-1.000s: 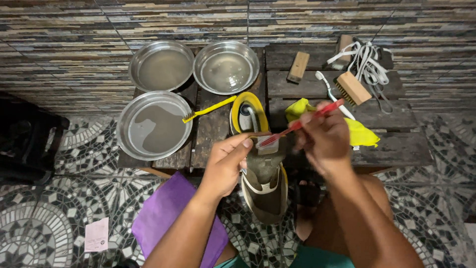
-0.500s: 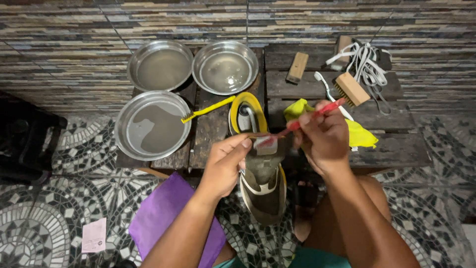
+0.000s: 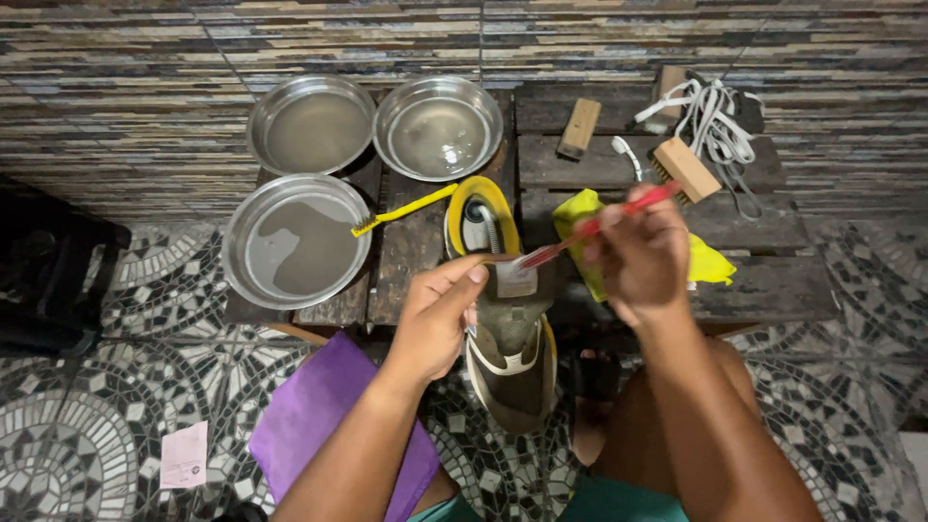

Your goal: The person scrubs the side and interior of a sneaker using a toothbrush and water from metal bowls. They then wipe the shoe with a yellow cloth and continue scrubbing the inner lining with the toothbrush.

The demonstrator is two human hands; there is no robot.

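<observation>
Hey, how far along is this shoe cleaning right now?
Set up: three metal bowls of water, one cloudy, spare wooden brushes and the white laces lie on the wooden table. In hand: the left hand holds the olive shoe by its tongue while the right hand puts a red toothbrush to it. Left: the second shoe waits on the table, unlaced.

Striped stone-tile wall, mosaic floor, dark wooden pallet table, possibly indoor light
</observation>
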